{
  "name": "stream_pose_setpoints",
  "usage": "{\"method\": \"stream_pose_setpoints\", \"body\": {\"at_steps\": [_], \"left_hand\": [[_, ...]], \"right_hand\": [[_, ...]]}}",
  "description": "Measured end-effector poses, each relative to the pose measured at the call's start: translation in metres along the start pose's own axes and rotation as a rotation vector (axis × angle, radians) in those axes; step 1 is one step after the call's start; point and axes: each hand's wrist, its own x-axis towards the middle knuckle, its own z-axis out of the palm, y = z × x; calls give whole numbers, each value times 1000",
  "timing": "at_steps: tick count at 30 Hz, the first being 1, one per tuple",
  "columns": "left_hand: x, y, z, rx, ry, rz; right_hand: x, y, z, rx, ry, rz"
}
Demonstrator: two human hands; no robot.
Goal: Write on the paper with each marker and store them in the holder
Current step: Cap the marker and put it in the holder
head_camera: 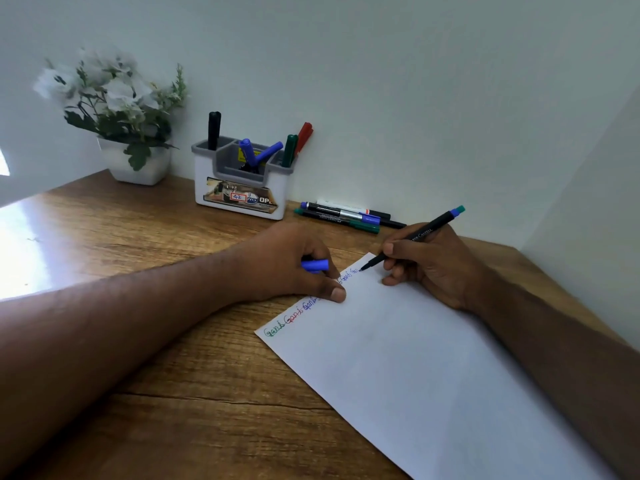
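A wooden table [194, 393] meets a pale wall along its far edge, with a second wall closing in at the right of the frame; bare wood lies open at lower left. A white sheet of paper [433, 375] runs diagonally from centre to the lower right corner, its top corner near the right hand.

The right hand [429, 261], right of centre, pinches a black pen [415, 239] with its tip touching the paper's top edge, beside a row of small written words in green, red and blue. The left hand [294, 265], at centre, curls around a blue cap [315, 265] while its thumb presses the paper's edge.

At upper centre a white and grey holder [239, 195] stands against the wall with 5 markers in it: 1 black [214, 129], 2 blue [258, 154], 1 green [289, 150], 1 red [304, 136]. Just right of it, a few loose markers [343, 216] lie touching on the table; the exact count is unclear. 1 potted plant [135, 161] with white flowers stands at upper left.
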Motion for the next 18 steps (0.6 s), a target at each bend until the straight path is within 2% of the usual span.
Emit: {"method": "stream_pose_setpoints", "body": {"at_steps": [18], "left_hand": [[-1, 0, 0, -23, 15, 7]], "right_hand": [[0, 0, 0, -22, 9, -1]]}}
